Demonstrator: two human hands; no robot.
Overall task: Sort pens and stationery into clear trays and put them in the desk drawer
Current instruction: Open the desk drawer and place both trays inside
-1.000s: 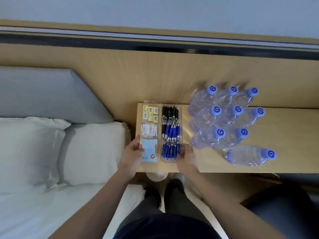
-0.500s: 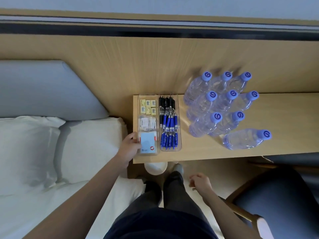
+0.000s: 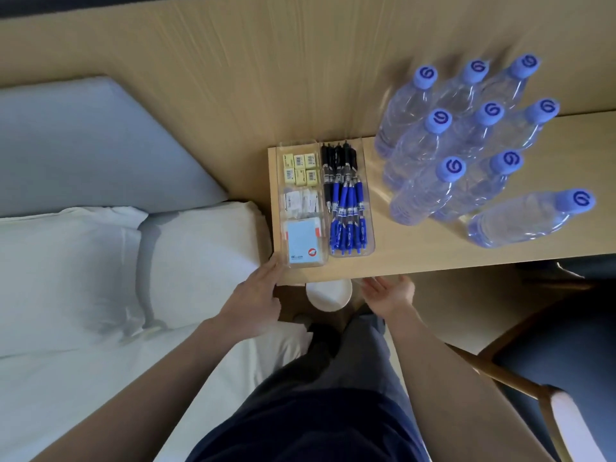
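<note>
Two clear trays lie side by side on the left end of the wooden desk (image 3: 433,258). The left tray (image 3: 280,208) holds small yellow boxes, white packets and a blue note pad (image 3: 302,241). The right tray (image 3: 369,201) is full of black and blue pens (image 3: 346,208). My left hand (image 3: 256,295) rests at the desk's front left corner, fingertips by the left tray's near corner, holding nothing. My right hand (image 3: 388,291) is open, palm up, just under the desk's front edge below the pen tray. No drawer shows.
Several water bottles (image 3: 443,141) with blue caps stand on the desk right of the trays; one (image 3: 530,218) lies apart at the right. A white bin (image 3: 328,293) sits under the desk edge. A bed with pillows (image 3: 100,268) is at left, a blue chair (image 3: 550,361) at right.
My right hand left the pen tray, dropped below the desk, and has come back up open under the front edge. My left hand slid back from the left tray to the desk corner.
</note>
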